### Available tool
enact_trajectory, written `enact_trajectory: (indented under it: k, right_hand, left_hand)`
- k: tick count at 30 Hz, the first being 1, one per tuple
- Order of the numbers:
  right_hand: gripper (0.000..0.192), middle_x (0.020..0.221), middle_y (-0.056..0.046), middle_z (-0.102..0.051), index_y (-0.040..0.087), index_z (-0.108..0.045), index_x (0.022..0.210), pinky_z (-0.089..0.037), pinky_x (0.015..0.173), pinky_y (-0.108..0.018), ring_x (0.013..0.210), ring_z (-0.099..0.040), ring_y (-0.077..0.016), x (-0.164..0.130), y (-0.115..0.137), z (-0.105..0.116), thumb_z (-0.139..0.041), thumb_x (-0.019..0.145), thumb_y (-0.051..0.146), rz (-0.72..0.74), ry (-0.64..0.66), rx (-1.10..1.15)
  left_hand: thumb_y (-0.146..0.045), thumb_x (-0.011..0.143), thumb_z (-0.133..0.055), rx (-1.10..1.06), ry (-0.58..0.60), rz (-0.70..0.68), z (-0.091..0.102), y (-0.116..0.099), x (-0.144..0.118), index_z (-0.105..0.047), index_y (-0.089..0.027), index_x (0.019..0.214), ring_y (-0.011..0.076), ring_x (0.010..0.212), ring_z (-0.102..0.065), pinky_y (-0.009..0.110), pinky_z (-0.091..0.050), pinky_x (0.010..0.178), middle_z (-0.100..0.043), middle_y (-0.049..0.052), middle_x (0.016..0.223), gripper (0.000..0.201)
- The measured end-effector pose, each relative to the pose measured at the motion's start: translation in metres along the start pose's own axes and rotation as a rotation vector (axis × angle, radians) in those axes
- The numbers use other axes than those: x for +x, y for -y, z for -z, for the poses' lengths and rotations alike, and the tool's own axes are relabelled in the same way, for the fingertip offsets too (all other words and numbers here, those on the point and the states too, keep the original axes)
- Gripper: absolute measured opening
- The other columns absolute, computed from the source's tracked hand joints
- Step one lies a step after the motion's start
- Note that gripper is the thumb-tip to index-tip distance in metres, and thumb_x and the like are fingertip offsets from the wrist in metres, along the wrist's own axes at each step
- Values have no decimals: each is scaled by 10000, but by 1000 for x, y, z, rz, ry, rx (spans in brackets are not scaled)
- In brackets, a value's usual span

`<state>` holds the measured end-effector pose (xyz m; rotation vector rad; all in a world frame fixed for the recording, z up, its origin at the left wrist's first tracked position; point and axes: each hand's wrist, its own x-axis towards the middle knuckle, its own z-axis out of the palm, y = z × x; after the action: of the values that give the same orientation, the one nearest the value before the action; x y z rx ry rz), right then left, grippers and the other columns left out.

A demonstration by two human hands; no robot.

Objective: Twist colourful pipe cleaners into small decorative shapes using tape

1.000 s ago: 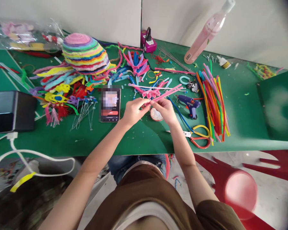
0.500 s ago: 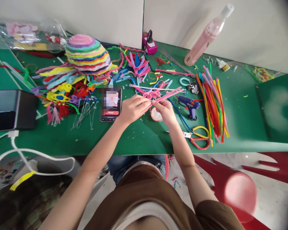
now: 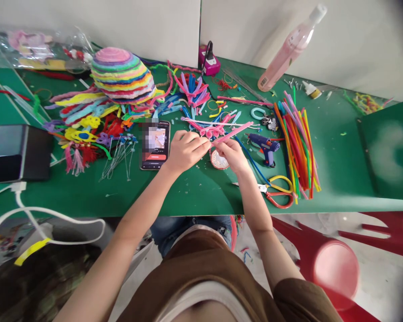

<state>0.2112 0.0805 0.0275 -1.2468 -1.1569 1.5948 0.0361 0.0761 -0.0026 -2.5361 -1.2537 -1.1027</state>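
Note:
Pink pipe cleaners [image 3: 237,131] run out to the upper right from between my two hands. My left hand [image 3: 190,150] is closed, fingertips pinching their near end. My right hand [image 3: 231,153] is closed on them too, thumb and forefinger meeting close to the left fingertips. Just beyond lies a looped pink pipe cleaner piece [image 3: 213,131] on the table. Partly under my right hand sits a small round dish of pale beads [image 3: 219,159]. A phone [image 3: 156,147] lies left of my left hand. The pinched ends are hidden by my fingers.
Right of my hands are a purple glue gun [image 3: 264,146], scissors [image 3: 277,191] and a bundle of colourful pipe cleaners [image 3: 300,152]. A striped hat-like piece [image 3: 122,78] stands back left. A pink bottle [image 3: 290,49] stands at the wall; a black box [image 3: 20,154] is at left.
The pink pipe cleaners now lie closer together, their far ends less spread. My right hand has shifted slightly; my left hand stays nearly in place.

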Motion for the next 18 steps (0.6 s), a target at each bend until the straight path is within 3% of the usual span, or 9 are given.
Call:
enact_trajectory:
  k: [4,9,14,18]
  right_hand:
    - [218,505,81,-415,159,-612,614,-269,509,-226,505,-315,-39,2,1,4,-694,640,360,30,-13,-28]
    - [133,566,57,-551,160,-663,643,-390,604,-243,584,-453,-70,6,3,9,-700,609,283,73,24,-77]
    - [155,579,44,-556,152,-650,666,-361,563,-244,561,-443,-73,4,3,10,-675,676,305,207,-13,-239]
    - [121,574,40,-526,158,-636,698,-329,513,-241,523,-404,-70,-3,4,8,-617,753,264,352,-39,-461]
  left_hand:
    - [-258,943,-541,43,-26,-28,-3,0,-2,-661,-294,904,158,842,-620,385,-347,788,-756,-43,876,131]
    - [-273,930,-551,4,-2,-34,-3,-1,0,-665,-268,886,173,844,-629,390,-352,810,-747,-20,850,122]
    - [-327,895,-582,-272,7,279,2,-15,8,-681,-229,809,216,850,-614,409,-370,837,-729,26,800,164]
    - [-331,810,-637,-742,14,636,2,-24,13,-687,-198,749,180,767,-590,338,-420,763,-694,20,742,154]
